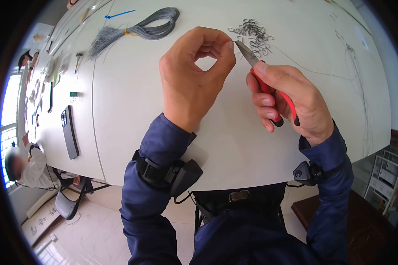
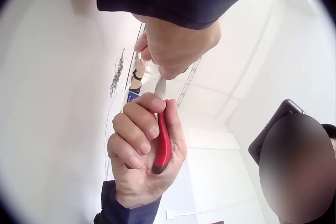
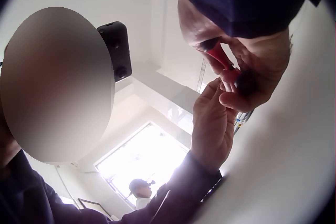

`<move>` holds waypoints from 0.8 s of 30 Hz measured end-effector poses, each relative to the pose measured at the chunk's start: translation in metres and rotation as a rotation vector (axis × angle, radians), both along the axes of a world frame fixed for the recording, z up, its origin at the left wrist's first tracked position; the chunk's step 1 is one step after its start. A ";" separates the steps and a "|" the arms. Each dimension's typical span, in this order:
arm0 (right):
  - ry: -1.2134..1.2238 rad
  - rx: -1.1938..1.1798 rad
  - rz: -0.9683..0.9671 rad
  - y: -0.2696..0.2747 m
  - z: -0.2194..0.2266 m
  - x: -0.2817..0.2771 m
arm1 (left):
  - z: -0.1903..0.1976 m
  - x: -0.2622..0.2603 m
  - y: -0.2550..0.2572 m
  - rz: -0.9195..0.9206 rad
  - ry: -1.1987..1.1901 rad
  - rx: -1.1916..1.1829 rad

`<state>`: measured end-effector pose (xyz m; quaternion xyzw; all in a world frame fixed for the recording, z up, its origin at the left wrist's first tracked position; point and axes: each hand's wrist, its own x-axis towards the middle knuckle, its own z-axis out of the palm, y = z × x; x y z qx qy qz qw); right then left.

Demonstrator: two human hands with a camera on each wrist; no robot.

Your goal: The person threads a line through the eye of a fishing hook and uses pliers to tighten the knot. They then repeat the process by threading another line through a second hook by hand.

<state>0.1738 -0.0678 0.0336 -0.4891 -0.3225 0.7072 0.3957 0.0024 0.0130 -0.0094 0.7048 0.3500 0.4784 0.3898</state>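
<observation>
My right hand (image 1: 298, 90) grips pliers with red and black handles (image 1: 247, 52). Their pointed metal nose reaches up and left to the fingertips of my left hand (image 1: 194, 70). Left thumb and index finger pinch a thin wire (image 1: 234, 41), its end right at the plier tips; a fine loop hangs below. Most of what the left fingertips hold is hidden, and I cannot tell whether a hook is among it. In the left wrist view, right-hand fingers wrap the red handle (image 2: 164, 142). Just beyond the plier tips lies a pile of small dark wire hooks (image 1: 254, 35).
A bundle of grey strands (image 1: 152, 26) tied with yellow lies at the back left, near a blue cable tie (image 1: 120, 14). Further left are a phone (image 1: 69, 132) and a green binder clip (image 1: 73, 94). Long thin strands (image 1: 365, 101) trail along the right; another person (image 1: 28, 165) sits far left.
</observation>
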 end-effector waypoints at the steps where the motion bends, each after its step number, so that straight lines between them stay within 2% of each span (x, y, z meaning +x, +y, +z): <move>1: -0.002 -0.001 -0.005 0.000 0.000 0.000 | 0.001 0.000 0.000 -0.006 -0.006 -0.028; 8: -0.024 0.024 0.008 -0.001 -0.003 0.000 | 0.001 0.001 0.000 -0.039 -0.056 -0.169; 20: -0.106 0.101 0.025 0.002 -0.010 -0.001 | 0.000 0.001 0.000 -0.008 -0.053 -0.136; 24: -0.097 0.098 0.013 0.000 -0.008 -0.001 | -0.001 0.001 0.001 0.024 -0.016 -0.043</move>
